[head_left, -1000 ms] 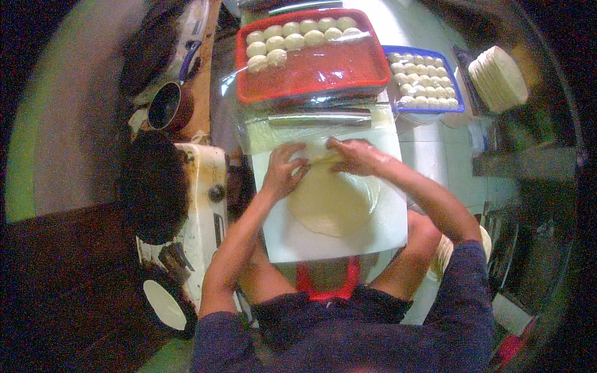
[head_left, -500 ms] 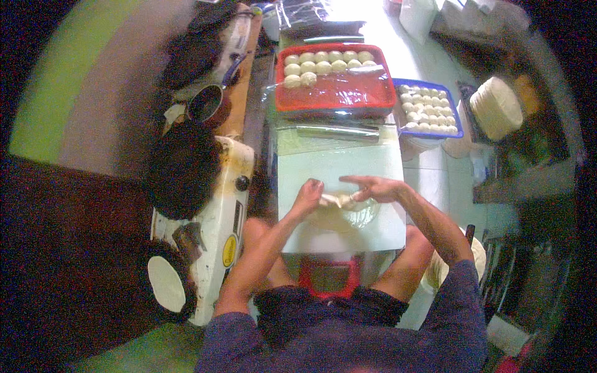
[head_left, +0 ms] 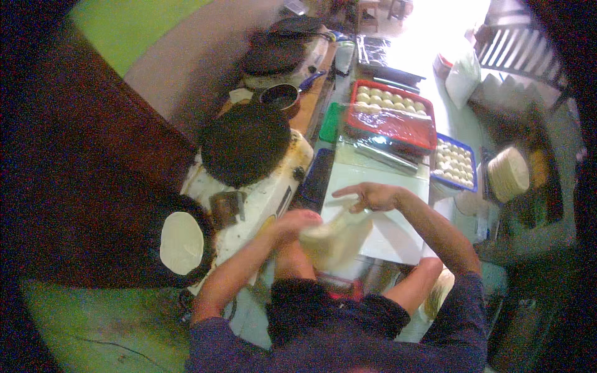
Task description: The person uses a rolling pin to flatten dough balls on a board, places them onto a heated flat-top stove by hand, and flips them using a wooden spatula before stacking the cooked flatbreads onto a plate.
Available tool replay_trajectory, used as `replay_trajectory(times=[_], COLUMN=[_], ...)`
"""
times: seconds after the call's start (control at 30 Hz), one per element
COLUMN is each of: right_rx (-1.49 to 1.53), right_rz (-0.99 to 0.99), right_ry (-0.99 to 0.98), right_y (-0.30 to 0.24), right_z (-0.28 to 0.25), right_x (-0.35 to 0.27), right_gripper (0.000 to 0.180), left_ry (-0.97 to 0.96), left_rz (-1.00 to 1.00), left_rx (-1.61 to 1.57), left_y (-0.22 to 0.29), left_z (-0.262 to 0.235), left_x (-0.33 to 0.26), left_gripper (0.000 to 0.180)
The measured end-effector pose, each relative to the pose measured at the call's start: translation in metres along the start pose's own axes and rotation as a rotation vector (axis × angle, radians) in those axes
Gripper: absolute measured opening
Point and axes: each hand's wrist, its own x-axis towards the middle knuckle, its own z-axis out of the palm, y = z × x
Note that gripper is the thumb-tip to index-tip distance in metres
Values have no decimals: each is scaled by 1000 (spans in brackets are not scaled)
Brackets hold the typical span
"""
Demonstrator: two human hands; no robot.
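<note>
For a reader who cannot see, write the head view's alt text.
A person's left hand and right hand hold a thin, blurred dough sheet partly over a white board. At left, a dough round lies on a dark pan. Ahead, dough balls sit in a red tray and a blue tray.

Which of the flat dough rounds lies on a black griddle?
The round at far left, on the smaller griddle; a second round hangs between left hand and right hand; others are stacked at right.

saucepan [head_left: 280,97] on wooden counter [head_left: 313,104] | white bag [head_left: 464,79] near slatted frame [head_left: 509,48] | stool [head_left: 368,5] beyond | cord [head_left: 121,346] on floor [head_left: 68,314]
</note>
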Motion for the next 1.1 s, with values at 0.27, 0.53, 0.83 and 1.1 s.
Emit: replay_trajectory(times=[0.27,0.53,0.83,1.1], right_rx=[-433,-1092,-879,-1276], right_rz=[-357,-644,-588,-297], right_ry=[323,449,438,531], right_y=[-174,-176,-61,-109], right_z=[-107,-106,-46,-68], right_x=[120,246,315,381], right_gripper=[57,36,44,58], left_ry=[522,682,761,1131], left_rz=[381,478,588,340], left_rx=[315,1027,1340,1250], left_y=[232,209,95,99], left_z=[-181,-272,-270,-320], left_x=[-87,-98,-32,36], left_gripper=[29,34,39,49])
